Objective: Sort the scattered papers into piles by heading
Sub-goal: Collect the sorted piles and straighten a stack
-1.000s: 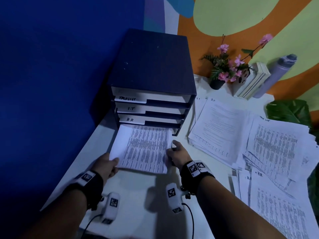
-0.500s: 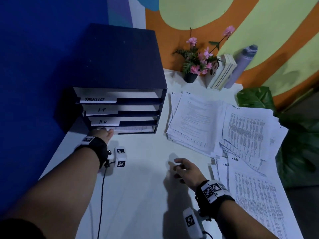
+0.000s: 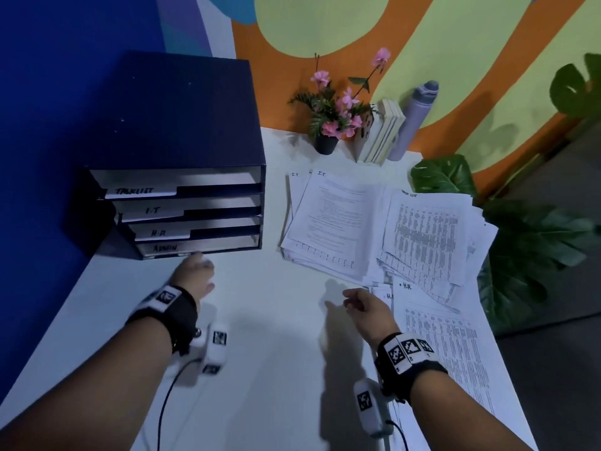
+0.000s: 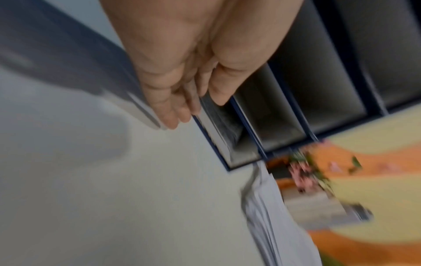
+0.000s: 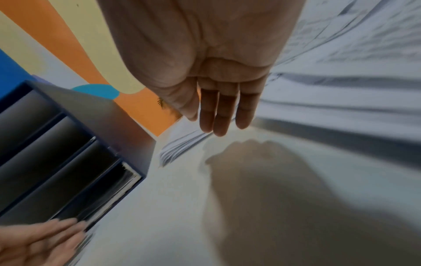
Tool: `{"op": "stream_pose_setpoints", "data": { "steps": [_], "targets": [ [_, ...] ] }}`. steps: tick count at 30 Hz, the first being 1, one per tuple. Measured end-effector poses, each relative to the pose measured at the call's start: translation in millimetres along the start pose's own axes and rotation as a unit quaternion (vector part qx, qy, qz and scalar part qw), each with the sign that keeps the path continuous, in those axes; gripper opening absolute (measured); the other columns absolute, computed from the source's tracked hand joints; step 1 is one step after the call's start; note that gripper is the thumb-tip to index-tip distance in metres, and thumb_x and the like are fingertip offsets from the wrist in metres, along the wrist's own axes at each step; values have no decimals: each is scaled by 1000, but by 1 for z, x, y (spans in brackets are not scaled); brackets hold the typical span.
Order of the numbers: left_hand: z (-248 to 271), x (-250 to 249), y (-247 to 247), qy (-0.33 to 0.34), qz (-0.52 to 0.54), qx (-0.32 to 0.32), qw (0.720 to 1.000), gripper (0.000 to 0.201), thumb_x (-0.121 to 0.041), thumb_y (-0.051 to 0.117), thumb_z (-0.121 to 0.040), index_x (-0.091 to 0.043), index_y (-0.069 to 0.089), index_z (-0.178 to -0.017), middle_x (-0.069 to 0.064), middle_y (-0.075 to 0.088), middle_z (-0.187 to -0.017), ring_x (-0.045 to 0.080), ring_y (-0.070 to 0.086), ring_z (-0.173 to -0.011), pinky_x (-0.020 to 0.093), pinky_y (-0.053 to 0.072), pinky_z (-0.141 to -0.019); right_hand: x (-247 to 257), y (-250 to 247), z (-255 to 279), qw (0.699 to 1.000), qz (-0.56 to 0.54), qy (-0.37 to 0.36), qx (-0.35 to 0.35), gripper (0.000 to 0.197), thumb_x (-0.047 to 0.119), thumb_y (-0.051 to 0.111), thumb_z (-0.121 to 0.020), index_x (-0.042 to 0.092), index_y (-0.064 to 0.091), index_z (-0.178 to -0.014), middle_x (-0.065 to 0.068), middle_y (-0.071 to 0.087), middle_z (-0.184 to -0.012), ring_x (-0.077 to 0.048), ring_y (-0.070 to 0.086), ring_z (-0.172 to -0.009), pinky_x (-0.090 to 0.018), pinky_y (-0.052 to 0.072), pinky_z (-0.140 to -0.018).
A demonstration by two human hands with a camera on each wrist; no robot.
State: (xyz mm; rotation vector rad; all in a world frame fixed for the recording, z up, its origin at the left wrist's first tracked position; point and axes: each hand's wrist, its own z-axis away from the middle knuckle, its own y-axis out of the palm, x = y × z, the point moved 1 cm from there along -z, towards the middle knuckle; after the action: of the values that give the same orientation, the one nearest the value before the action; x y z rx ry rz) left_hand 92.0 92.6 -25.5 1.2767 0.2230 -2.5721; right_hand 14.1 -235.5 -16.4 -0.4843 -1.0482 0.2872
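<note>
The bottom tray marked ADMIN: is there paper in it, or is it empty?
It holds paper. In the ADMIN tray a white sheet fills the slot, and the left wrist view shows printed pages lying inside.

Loose white printed papers (image 3: 390, 229) lie fanned and overlapping on the table's right half, hand-marked I.T, TASK LIST and H.R, while the dark blue four-tier tray (image 3: 182, 203), labelled TASKLIST, I.T, H.R, ADMIN, holds sheets in its bottom slot

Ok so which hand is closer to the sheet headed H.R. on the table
Right. The right hand hovers open just left of the H.R. sheet, almost at its edge. The left hand is far across the table, at the organizer's ADMIN tray.
</note>
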Motion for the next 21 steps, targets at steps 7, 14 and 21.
{"op": "stream_pose_setpoints", "data": {
  "steps": [7, 14, 21],
  "targets": [
    [76, 69, 77, -58, -184, 156, 969, 47, -6, 54, -94, -13, 44, -139, 6, 50, -137, 25, 50, -123, 35, 47, -94, -66, -102, -1, 970, 171, 89, -151, 37, 14, 52, -92, 18, 58, -128, -10, 52, -134, -31, 52, -120, -39, 42, -105],
    [133, 93, 148, -113, -238, 226, 938, 44, -12, 56, -92, -16, 48, -135, 3, 60, -120, 16, 59, -105, 28, 52, -77, -122, -165, 22, 909, 258, 260, -200, 53, 12, 57, -83, 9, 43, -133, -17, 32, -145, -39, 35, -129, -48, 35, -107],
    [151, 105, 191, -80, -338, 249, 904, 34, -25, 54, -87, -21, 54, -120, 8, 60, -112, 26, 60, -95, 33, 54, -77, -124, -161, 25, 931, 234, 264, -95, 59, 22, 61, -82, 10, 36, -135, -13, 38, -136, -35, 47, -121, -39, 45, -99]
  ]
}}
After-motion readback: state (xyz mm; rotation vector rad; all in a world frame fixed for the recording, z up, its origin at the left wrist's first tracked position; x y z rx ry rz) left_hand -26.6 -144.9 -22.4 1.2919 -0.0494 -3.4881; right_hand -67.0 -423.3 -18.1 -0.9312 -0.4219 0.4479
